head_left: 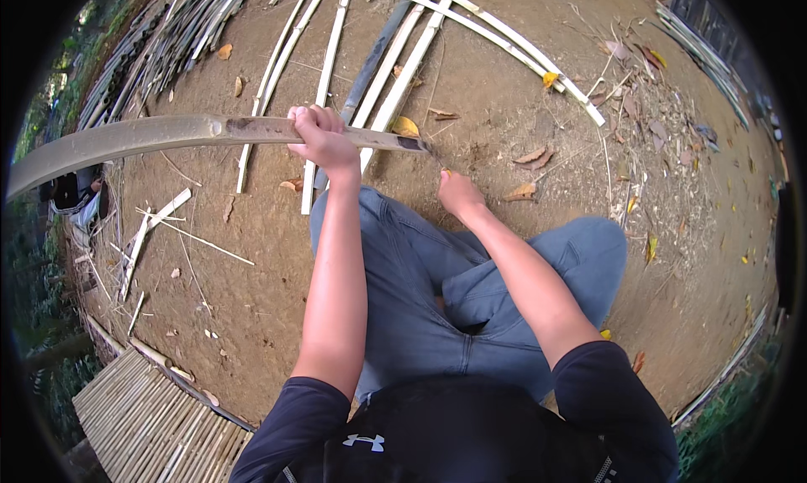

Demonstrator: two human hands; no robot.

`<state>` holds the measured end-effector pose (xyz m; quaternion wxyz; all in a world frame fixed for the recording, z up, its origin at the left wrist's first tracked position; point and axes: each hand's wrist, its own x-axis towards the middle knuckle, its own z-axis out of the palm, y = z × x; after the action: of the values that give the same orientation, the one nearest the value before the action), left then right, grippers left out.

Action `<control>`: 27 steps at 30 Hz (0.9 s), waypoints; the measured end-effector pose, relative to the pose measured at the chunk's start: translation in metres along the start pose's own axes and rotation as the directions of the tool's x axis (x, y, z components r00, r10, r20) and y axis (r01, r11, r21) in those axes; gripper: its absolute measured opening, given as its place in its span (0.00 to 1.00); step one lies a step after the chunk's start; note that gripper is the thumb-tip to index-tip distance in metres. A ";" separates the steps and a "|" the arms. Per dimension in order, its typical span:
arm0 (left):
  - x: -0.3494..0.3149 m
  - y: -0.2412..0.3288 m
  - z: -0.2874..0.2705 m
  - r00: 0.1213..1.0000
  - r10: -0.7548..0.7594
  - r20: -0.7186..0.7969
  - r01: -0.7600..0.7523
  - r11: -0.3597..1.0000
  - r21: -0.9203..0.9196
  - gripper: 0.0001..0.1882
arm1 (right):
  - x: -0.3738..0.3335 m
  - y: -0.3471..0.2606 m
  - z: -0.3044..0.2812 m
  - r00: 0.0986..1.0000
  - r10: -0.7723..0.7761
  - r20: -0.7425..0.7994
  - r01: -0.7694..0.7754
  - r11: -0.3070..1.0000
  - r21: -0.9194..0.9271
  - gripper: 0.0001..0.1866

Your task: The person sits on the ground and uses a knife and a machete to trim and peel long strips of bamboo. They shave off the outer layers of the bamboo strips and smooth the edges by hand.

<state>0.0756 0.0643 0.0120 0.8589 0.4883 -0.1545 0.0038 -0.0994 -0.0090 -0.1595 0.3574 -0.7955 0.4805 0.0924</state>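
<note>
My left hand [324, 138] is wrapped round a long split bamboo length [151, 136], which runs from the far left edge across in front of my knees. A node ring shows on it left of the hand, and its right end looks dark. Close to that end, my right hand [461, 194] is closed in a fist. A thin dark thing reaches from the fist toward the bamboo's tip; it is too small and blurred to name. My legs are crossed on the ground beneath both arms.
Pale split bamboo strips [334, 58] lie ahead of me, with a dark strip [382, 50] among them. A pile of poles [160, 58] sits far left. Short offcuts [143, 239] lie left. A slatted bamboo platform [160, 420] is near left. Dry leaves dot the dirt.
</note>
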 end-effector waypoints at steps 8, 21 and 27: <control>0.000 -0.005 0.000 1.000 0.021 -0.016 -0.023 0.993 -0.120 0.15 | -0.012 -0.011 -0.013 0.996 -0.073 -0.044 0.072 0.997 -0.020 0.24; 0.013 -0.014 0.006 0.999 0.049 -0.016 -0.050 0.991 -0.123 0.16 | -0.013 -0.044 -0.029 0.986 -0.093 -0.138 0.094 0.996 -0.001 0.25; 0.010 -0.014 0.001 0.999 0.039 -0.016 -0.040 0.996 -0.081 0.15 | -0.016 -0.051 -0.036 0.995 -0.054 -0.083 0.058 0.997 0.045 0.25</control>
<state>0.0869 0.0544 0.0037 0.8788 0.4499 -0.1580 0.0179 -0.0729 -0.0068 -0.1009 0.3587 -0.8030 0.4744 0.0385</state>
